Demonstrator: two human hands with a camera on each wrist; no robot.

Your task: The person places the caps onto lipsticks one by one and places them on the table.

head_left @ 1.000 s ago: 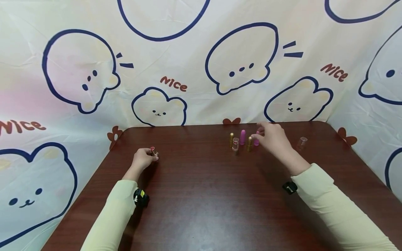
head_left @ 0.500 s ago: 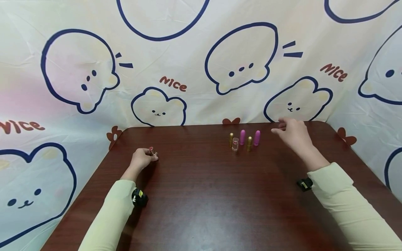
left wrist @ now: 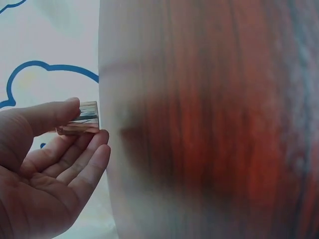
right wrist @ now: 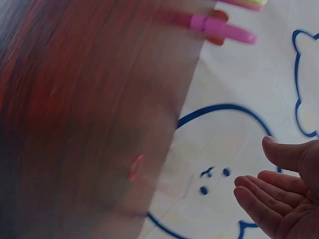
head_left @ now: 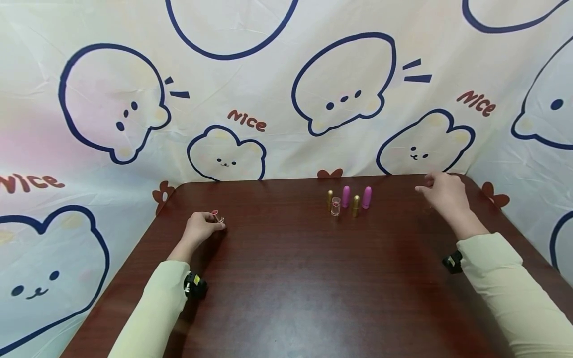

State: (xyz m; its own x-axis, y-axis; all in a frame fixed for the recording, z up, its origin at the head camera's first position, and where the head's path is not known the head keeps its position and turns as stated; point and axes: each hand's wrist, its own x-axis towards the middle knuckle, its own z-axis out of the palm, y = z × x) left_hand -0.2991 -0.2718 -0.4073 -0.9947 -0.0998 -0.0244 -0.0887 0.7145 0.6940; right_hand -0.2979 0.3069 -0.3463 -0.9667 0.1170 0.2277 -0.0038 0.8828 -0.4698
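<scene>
My left hand (head_left: 199, 228) pinches a lipstick (head_left: 218, 216) at the left side of the table, with its reddish tip pointing up. In the left wrist view, thumb and fingers hold its shiny metallic base (left wrist: 88, 119). Over the back right of the table, my right hand (head_left: 449, 199) is empty, fingers apart from the thumb. A faint clear cap (right wrist: 136, 168) with a reddish rim stands on the table near that hand in the right wrist view; the head view mostly hides it behind the hand.
Toward the back, right of centre, stand two purple bullet-shaped tubes (head_left: 367, 197), two gold ones (head_left: 355, 206) and a small clear container (head_left: 335, 206). A cartoon-printed cloth (head_left: 277, 89) rises behind the brown table (head_left: 291, 278).
The right hand has moved rightward from the purple and gold tubes to the clear cap. The left hand still holds the lipstick in nearly the same place.
</scene>
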